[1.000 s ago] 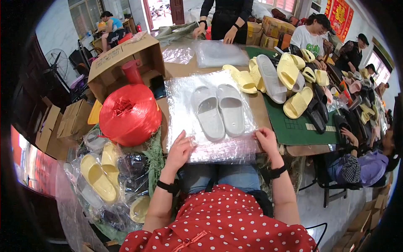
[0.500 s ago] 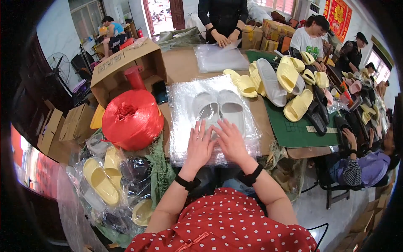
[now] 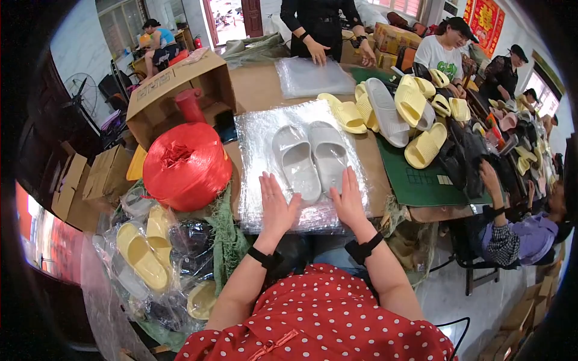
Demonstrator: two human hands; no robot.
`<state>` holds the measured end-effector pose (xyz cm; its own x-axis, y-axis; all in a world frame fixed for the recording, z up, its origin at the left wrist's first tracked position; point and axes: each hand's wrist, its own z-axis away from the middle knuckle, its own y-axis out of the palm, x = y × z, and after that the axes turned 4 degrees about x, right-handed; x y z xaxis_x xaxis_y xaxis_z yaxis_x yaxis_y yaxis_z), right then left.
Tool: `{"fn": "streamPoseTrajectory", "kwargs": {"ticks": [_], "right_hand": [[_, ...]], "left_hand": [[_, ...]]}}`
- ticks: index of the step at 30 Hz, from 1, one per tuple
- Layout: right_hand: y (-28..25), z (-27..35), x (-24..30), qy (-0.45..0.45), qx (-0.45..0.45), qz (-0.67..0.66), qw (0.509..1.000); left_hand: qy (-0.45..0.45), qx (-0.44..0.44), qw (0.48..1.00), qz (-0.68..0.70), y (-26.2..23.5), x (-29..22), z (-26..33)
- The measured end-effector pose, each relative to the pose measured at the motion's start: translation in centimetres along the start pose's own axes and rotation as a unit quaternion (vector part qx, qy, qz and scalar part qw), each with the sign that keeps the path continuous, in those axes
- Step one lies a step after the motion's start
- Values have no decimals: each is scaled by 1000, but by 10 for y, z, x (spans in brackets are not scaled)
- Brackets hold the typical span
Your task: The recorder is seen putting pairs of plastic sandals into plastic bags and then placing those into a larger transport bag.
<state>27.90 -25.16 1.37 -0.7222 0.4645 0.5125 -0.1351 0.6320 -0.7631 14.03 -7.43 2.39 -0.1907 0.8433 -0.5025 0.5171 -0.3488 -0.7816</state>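
A pair of light grey slide sandals [image 3: 301, 174] lies side by side in a clear plastic bag, toes toward the far side. Beneath it is a stack of shiny clear plastic bags [image 3: 256, 144] on the cardboard-covered table. My left hand [image 3: 277, 204] rests flat at the near left of the slides, fingers stretched out. On the other side my right hand [image 3: 350, 198] lies with straight fingers against the plastic beside the right slide. Neither hand grips anything.
At left stand a red twine roll [image 3: 186, 166] and an open cardboard box [image 3: 144, 99] holding a red cup [image 3: 191, 105]. Bagged yellow slides [image 3: 143, 256] fill a sack below. Yellow and grey slides [image 3: 426, 146] pile up on a green mat [image 3: 415, 186]. Several co-workers surround the table.
My hands have spread apart from the middle of the bag toward its two sides, uncovering the slides' heels. The co-worker across the table has moved their hands apart over the clear bags.
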Motion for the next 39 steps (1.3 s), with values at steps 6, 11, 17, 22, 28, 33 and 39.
{"fn": "streamPoseTrajectory", "kwargs": {"ticks": [6, 11, 17, 22, 28, 33, 39], "right_hand": [[-3, 0, 3, 0, -2, -11, 1000], [-1, 0, -3, -4, -7, -12, 1000], [-4, 0, -2, 6, -1, -34, 999], [-5, 1, -3, 1, -13, -72, 997], [-20, 3, 0, 21, -57, -118, 991], [-58, -1, 26, 59, -186, -36, 980], [-73, -2, 34, 124, -38, -484, 865]], "left_hand": [[-116, -17, 993, 11, 3, -1, -10], [-93, -18, 995, 18, -1, -3, -13], [-46, -39, 996, 63, -5, -13, -25], [-134, -24, 904, 404, -4, -36, -29], [-188, -13, 764, 617, -5, -42, -21], [-185, -7, 682, 708, -29, -49, -11], [-132, 58, 625, 767, -49, -73, -5]]}}
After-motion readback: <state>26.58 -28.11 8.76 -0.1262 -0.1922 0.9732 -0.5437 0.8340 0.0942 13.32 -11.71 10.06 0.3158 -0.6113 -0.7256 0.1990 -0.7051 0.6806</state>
